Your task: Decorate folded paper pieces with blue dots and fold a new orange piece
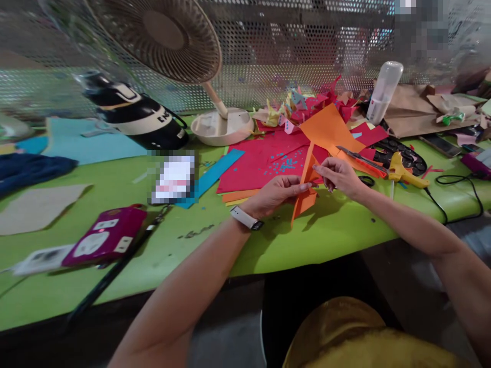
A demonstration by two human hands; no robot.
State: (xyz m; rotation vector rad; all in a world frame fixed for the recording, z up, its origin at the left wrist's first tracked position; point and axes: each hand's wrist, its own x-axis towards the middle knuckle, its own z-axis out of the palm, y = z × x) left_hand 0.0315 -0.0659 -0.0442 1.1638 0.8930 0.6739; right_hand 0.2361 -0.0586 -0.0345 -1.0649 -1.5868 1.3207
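Over the front part of the green table, my left hand (273, 195) pinches a folded orange paper strip (306, 203) between thumb and fingers. The strip stands tilted, with a flap sticking out below the thumb. My right hand (339, 176) is closed in a pinch at the upper right edge of the same strip; its fingertips partly cover the paper. Behind both hands lies a larger orange sheet (330, 128). Scissors with orange handles (370, 164) rest just beyond my right hand. Red paper (249, 163) strewn with small blue bits lies beyond my left hand.
A yellow glue gun (402, 173) with a black cord lies at right. Paper scraps (307, 105) are heaped behind. A fan (226, 128), a black bottle (138, 112), a phone (174, 178) and a purple device (105, 235) occupy the left. A clear-topped bottle (384, 92) stands at back right.
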